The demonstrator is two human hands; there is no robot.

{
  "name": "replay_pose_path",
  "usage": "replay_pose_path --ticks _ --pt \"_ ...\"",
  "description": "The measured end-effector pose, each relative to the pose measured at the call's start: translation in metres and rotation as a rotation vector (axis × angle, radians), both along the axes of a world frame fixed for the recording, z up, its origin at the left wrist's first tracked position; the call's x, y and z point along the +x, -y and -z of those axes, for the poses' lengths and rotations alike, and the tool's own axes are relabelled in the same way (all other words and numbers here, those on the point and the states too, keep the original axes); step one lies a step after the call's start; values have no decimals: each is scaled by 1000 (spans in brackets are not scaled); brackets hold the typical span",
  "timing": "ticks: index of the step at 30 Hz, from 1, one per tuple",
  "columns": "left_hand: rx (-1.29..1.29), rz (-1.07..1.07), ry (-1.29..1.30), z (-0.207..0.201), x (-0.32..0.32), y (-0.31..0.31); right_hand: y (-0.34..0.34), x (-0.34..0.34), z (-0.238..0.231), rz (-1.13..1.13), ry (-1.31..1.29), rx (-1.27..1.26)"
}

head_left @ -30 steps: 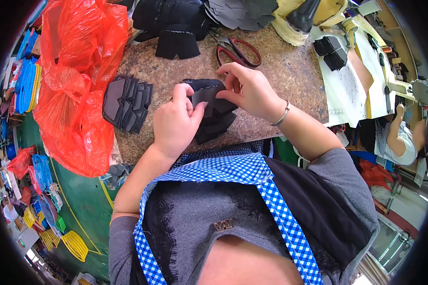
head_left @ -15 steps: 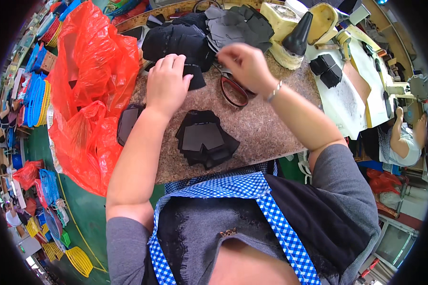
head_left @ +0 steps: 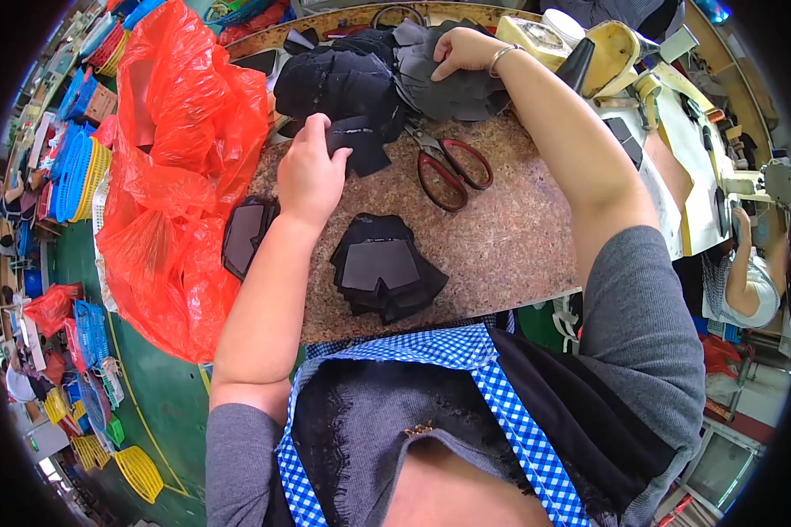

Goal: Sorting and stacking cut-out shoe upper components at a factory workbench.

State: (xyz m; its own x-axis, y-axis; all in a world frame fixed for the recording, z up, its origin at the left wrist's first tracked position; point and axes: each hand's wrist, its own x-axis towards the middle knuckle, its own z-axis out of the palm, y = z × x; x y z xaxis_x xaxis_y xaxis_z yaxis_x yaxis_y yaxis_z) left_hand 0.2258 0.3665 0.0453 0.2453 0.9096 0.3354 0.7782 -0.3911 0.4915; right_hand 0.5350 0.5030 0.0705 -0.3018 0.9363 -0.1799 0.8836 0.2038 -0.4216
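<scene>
My left hand (head_left: 311, 180) is at the near edge of a heap of black cut pieces (head_left: 336, 83), thumb and fingers closed on the side of a black piece (head_left: 365, 151). Farther right, my right hand (head_left: 468, 51) reaches onto a spread pile of dark grey cut pieces (head_left: 459, 95), its thumb and forefinger pinched at a grey piece on top. Scissors (head_left: 453, 171) with red-and-black handles lie partly spread on the speckled tabletop (head_left: 501, 237). Nearer me sits a stack of black pieces (head_left: 387, 285) topped by a notched grey one (head_left: 380, 265).
A large red plastic bag (head_left: 180, 176) covers the left side, beside a small dark stack (head_left: 248, 233). At the back right stand a black cone (head_left: 575, 67), a yellowish container (head_left: 611, 57) and a hammer-like tool (head_left: 648, 92). Another person (head_left: 747, 281) works at far right.
My right hand has moved from above the scissors to the grey pile, uncovering the scissors. My left hand stays by the black heap. The whole view has shifted slightly.
</scene>
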Motion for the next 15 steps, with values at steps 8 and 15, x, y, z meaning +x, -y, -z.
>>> replay_pose_path --ticks 8,15 --pt "-668 421 945 -29 -12 87 -2 3 6 -117 -157 116" --pt "-145 194 292 -27 -23 109 20 4 17 -121 -23 240"
